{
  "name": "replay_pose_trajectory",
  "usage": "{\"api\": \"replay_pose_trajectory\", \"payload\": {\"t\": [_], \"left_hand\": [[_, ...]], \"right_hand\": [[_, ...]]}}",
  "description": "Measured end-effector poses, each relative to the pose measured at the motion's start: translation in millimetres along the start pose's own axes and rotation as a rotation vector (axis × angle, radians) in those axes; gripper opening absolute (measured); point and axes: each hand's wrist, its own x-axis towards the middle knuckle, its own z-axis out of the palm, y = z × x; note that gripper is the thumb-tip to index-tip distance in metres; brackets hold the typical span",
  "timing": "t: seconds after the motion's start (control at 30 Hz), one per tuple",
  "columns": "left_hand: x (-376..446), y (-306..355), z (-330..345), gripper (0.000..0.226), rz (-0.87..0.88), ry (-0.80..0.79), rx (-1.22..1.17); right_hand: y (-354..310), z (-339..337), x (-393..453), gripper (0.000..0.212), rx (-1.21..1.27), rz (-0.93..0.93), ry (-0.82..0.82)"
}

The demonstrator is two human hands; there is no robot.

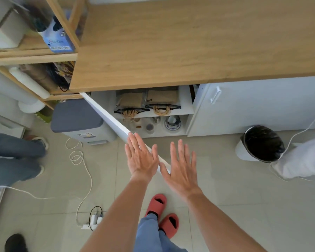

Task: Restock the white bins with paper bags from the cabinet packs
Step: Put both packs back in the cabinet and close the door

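Note:
Under the wooden countertop (189,42) a white cabinet door (105,113) stands swung open toward me. On the upper cabinet shelf (186,108) lie two clear packs of brown paper bags with twine handles, the left pack (130,104) and the right pack (163,101). My left hand (141,159) is held flat with fingers spread, in front of the door's top edge. Beside it my right hand (183,169) is also flat and spread, holding nothing. No white bin shows in this view.
Cups and a blue-patterned bowl (172,122) sit on the lower shelf. A grey-lidded bin (76,115) stands left of the door, a black-lined waste bin (262,142) at right. White cables (80,160) and a power strip (93,220) lie on the tiled floor. Another person's legs (13,157) stand at left.

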Motion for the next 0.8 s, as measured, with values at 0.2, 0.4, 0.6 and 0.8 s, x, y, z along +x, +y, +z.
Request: {"api": "replay_pose_trajectory", "payload": {"t": [0.2, 0.4, 0.6, 0.8], "left_hand": [[26.6, 17.6, -2.7, 0.082, 0.085, -0.006, 0.099], [65.6, 25.5, -7.7, 0.077, 0.244, -0.009, 0.186], [107.2, 36.0, -7.4, 0.074, 0.354, 0.018, 0.113], [143.2, 50.9, -7.0, 0.07, 0.355, 0.005, 0.093]], "right_hand": [[15.1, -0.1, 30.7, 0.073, -0.105, 0.097, 0.064], [24.1, -14.1, 83.6, 0.08, -0.03, 0.337, 0.115], [57.3, -40.2, 148.9, 0.093, -0.049, 0.247, 0.13], [68.6, -58.4, 202.3, 0.098, -0.088, 0.192, 0.116]]}}
